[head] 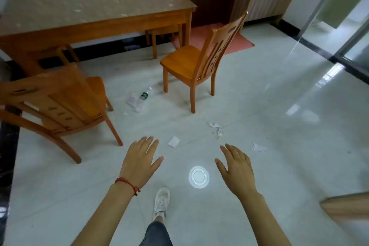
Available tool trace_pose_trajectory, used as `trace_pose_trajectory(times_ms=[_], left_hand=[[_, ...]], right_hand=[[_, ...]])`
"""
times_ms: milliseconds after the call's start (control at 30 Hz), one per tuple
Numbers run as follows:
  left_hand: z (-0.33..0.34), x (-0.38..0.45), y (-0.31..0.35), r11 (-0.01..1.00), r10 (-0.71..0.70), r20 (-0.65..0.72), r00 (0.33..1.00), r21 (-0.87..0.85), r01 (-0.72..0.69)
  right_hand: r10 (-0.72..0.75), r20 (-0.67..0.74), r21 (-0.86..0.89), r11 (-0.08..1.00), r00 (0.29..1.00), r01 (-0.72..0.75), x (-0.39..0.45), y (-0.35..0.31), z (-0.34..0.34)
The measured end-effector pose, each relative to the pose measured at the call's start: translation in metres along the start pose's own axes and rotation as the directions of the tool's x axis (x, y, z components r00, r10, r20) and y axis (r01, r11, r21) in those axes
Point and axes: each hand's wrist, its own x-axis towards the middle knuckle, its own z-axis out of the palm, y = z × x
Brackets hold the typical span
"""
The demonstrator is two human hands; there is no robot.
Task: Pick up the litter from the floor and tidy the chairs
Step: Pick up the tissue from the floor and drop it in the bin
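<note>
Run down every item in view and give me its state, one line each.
left hand: open, empty.
right hand: open, empty.
plastic bottle: lying on the floor.
plastic lid: flat on the floor between the hands.
folded paper: on the floor.
torn scraps: scattered on the floor.
near chair: pulled out, askew.
far chair: pulled out from the table.

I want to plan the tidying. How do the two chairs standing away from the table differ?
The left chair stands close to the table, its back toward the camera. The right chair stands free on open floor, seen from the side, its seat facing left. The bottle lies between them. Both are the same orange wood with slatted backs.
</note>
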Motion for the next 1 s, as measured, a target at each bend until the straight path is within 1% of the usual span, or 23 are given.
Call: trace_pose_trajectory(times_ms=[33,67,133,200,300,400,467,533,633,800,1000], left_hand=[[0.003,0.014,-0.007,1.000,0.005,0.018,1.000,-0.017,-0.005],[0.002,0.027,-0.013,1.000,0.004,0.064,0.998,-0.031,-0.002],[0.006,0.058,-0.027,1.000,0.022,0.047,0.999,-0.020,-0.021],[0.007,0.088,-0.042,0.999,0.035,0.076,0.997,-0.017,-0.034],[0.010,0.125,-0.066,0.998,0.046,0.081,0.996,-0.033,-0.044],[0.008,0.158,-0.085,0.999,0.046,0.120,0.992,-0.023,-0.043],[0.011,0.179,-0.097,0.999,0.022,0.151,0.988,-0.034,-0.018],[0.014,0.198,-0.106,0.999,-0.016,0.162,0.987,-0.035,0.022],[0.027,0.228,-0.117,0.996,-0.077,0.197,0.977,-0.035,0.086],[0.054,0.277,-0.129,0.979,-0.186,0.258,0.948,-0.030,0.201],[0.103,0.321,-0.153,0.948,-0.290,0.275,0.917,-0.047,0.314]], right_hand=[[0.026,-0.021,0.005,1.000,0.999,-0.026,0.009,0.002,0.005],[0.066,0.008,0.024,0.998,0.998,-0.066,0.019,0.000,0.006],[0.100,-0.007,0.006,0.995,0.995,-0.100,0.041,0.000,0.015],[0.127,-0.009,-0.004,0.992,0.992,-0.127,0.068,-0.004,0.021],[0.146,-0.033,0.013,0.989,0.989,-0.145,0.105,-0.011,0.028],[0.150,-0.015,0.022,0.988,0.989,-0.150,0.144,-0.016,0.032],[0.149,-0.013,0.040,0.988,0.989,-0.148,0.171,-0.017,0.038],[0.135,-0.015,0.046,0.990,0.991,-0.134,0.199,-0.016,0.043],[0.106,0.032,0.072,0.992,0.994,-0.108,0.247,-0.010,0.055],[-0.027,0.146,0.111,0.994,0.989,0.010,0.329,0.002,0.089],[-0.132,0.278,0.164,0.982,0.951,0.089,0.407,0.018,0.163]])
